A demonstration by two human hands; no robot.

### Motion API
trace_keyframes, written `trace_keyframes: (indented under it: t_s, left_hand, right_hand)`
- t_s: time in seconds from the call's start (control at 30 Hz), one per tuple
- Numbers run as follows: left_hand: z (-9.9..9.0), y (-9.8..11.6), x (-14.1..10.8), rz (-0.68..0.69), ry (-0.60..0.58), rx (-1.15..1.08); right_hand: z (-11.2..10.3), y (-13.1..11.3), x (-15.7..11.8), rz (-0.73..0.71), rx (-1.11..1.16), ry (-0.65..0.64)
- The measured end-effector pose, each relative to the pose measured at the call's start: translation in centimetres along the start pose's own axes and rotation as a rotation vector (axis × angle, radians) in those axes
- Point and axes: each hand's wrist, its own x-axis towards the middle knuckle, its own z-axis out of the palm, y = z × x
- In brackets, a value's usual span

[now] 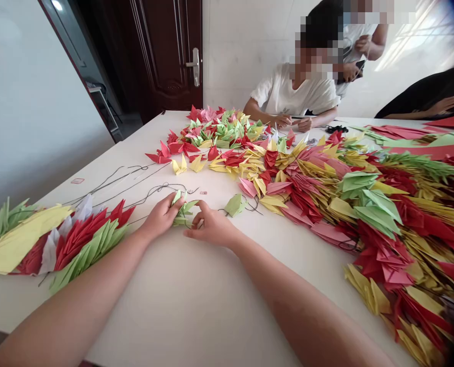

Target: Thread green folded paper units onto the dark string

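My left hand (163, 216) is closed on a light green folded paper crane (182, 218), thumb on top, just above the white table (166, 285). Close on its right is my right hand (215, 224). The index finger is bent near the crane's wing tip, with the thumb lower and apart from it; whether the fingertip touches the paper is hard to see. Another green folded paper crane (235, 205) lies just beyond my right hand, beside a thin dark cord (254, 205). More dark cords (150, 189) trail across the table behind my left hand.
Strung bundles of folded paper (85, 239) lie at the left. A large heap of red, yellow, pink and green folded paper (326, 188) covers the right side. Loose cranes (219, 127) are piled at the back. A person in white (296, 97) sits across; others are behind and at right.
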Motion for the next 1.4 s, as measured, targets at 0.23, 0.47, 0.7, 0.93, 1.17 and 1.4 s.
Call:
trace_keyframes:
  t_s: [0.23,0.47,0.7,0.93,1.17,1.4]
  left_hand:
    - [-0.3,-0.2,0.0,0.043,-0.048,0.029]
    - [-0.3,0.2,-0.1,0.089,-0.062,0.083]
    - [-0.4,0.0,-0.1,0.171,-0.034,0.055]
    - [-0.5,-0.2,-0.2,0.226,-0.143,0.114]
    - [-0.9,0.0,-0.6,0.315,-0.237,0.262]
    - [-0.4,0.8,-0.7,0.219,-0.271,0.293]
  right_hand:
    - [-0.4,0.2,0.3,0.053,-0.111,0.061]
    - [-1.1,0.7,-0.1,-0.090,0.226,0.338]
    - [-1.2,1.0,-0.2,-0.039,0.146,0.739]
    - [-1.6,1.8,0.1,0.021,0.131,0.815]
    - [-1.9,2.7,0.5,0.051,0.279,0.848]
    - [-1.8,2.4,0.4,-0.070,0.242,0.849]
